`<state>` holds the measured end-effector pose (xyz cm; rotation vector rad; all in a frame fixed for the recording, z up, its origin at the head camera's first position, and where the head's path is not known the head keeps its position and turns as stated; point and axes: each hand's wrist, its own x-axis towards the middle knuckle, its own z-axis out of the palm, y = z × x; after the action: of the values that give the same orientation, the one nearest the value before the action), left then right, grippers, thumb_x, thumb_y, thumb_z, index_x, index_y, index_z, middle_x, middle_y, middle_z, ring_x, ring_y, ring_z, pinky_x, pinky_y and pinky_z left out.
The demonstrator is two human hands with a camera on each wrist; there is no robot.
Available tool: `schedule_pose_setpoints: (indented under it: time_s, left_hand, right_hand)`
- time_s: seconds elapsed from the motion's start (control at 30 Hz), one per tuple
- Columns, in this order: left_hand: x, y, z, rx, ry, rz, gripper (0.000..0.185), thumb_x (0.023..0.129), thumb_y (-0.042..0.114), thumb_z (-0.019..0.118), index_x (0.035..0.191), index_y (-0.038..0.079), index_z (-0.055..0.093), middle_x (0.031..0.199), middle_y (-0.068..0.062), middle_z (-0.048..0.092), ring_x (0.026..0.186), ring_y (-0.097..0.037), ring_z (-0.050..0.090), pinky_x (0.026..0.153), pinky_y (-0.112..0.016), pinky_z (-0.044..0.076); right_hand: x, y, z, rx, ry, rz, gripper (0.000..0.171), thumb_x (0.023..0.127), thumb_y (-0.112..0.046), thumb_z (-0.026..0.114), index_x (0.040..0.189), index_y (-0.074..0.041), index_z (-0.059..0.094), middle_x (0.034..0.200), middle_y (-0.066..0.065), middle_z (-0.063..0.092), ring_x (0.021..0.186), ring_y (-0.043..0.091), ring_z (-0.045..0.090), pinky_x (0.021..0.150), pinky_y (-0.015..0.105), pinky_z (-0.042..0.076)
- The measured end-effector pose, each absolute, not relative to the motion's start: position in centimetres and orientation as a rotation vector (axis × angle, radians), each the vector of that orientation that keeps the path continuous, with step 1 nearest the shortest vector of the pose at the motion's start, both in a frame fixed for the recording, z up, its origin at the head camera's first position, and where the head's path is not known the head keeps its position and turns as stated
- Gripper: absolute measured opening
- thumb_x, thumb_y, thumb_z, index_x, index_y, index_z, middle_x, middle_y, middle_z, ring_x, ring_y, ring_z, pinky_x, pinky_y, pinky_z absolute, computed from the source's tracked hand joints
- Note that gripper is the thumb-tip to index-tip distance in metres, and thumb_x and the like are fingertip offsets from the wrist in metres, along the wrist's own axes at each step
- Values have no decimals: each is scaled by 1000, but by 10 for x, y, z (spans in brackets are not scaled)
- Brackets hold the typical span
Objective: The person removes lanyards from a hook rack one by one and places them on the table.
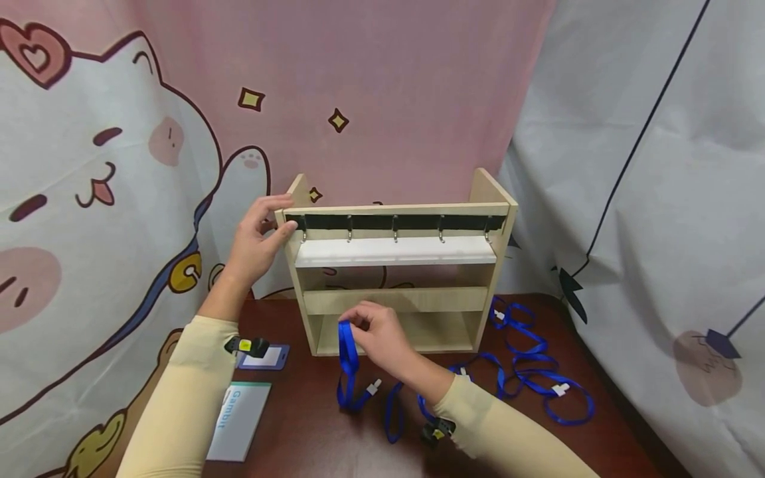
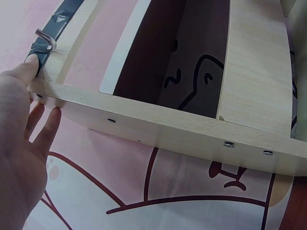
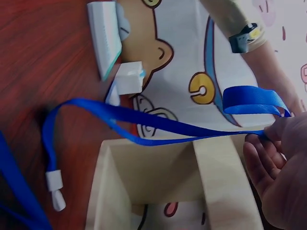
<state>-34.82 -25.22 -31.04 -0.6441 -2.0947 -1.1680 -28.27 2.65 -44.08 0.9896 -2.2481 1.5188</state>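
Right hand (image 1: 382,335) pinching lanyard (image 1: 347,365) — left hand (image 1: 258,242) on rack (image 1: 394,299)

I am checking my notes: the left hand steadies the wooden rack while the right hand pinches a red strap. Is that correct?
Not quite: the strap is blue, as the head view shows. The left hand does steady the wooden rack, and the right hand pinches the strap.
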Motion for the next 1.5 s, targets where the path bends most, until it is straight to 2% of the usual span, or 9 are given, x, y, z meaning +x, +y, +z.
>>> schedule_pose_setpoints:
  time_s: [0.23,0.37,0.53,0.77,1.0,1.17,1.33,1.5]
  left_hand:
    - [-349,-250,-309,-646,-2088,-1167,39,106,-1,72,144,-1,65,160,-12,56,144,-29,51,103,-25,47]
    - [-348,-250,-309,-644,-2087,-1178,38,106,-1,71,144,-2,65,160,-13,56,143,-29,51,103,-25,47]
    - [-349,-252,-311,-648,-2087,-1184,39,106,0,72,144,-1,66,159,-10,56,143,-26,52,103,-25,47]
    - [-350,-252,-312,-660,-2071,-1185,39,106,-1,72,144,0,66,159,-10,57,137,-16,53,102,-24,47]
    - [-348,-249,-311,-669,-2059,-1182,38,106,-3,70,144,-3,65,159,-15,56,135,-10,51,102,-25,47]
    - [-349,-250,-311,-662,-2065,-1173,39,106,-2,71,144,-1,66,159,-13,57,135,-12,52,102,-25,47]
    - [-351,-253,-312,-665,-2068,-1176,40,106,0,73,145,2,67,159,-8,57,136,-14,52,103,-28,48]
    - [-349,-252,-312,-653,-2079,-1170,40,106,-1,72,145,0,66,159,-11,56,136,-15,52,104,-27,48]
  right_hand:
    - [-292,31,-459,980,-2323,1450,16,99,2,77,105,-11,85,99,-5,76,81,6,68,72,25,59]
    - [-297,35,-475,991,-2376,1410,16,99,2,77,105,-10,85,100,-6,76,84,5,69,73,25,59]
    - [-301,40,-492,1030,-2435,1323,16,98,1,77,106,-10,85,99,-8,75,84,5,66,74,25,58]
    - [-305,43,-508,1108,-2482,1225,17,97,1,77,104,-13,84,95,-4,75,82,12,69,72,23,56]
    - [-307,45,-520,1122,-2525,1203,17,96,1,77,103,-13,84,95,-9,74,81,2,64,71,22,56]
    - [-307,44,-531,1146,-2574,1186,13,97,0,78,105,-8,84,100,-10,75,85,2,65,75,22,55]
    - [-308,43,-542,1155,-2619,1205,12,99,-1,78,106,-8,84,101,-8,75,84,1,64,74,21,55]
    - [-308,42,-551,1148,-2664,1230,14,100,-1,76,106,-10,85,101,-11,75,83,-1,64,73,21,55]
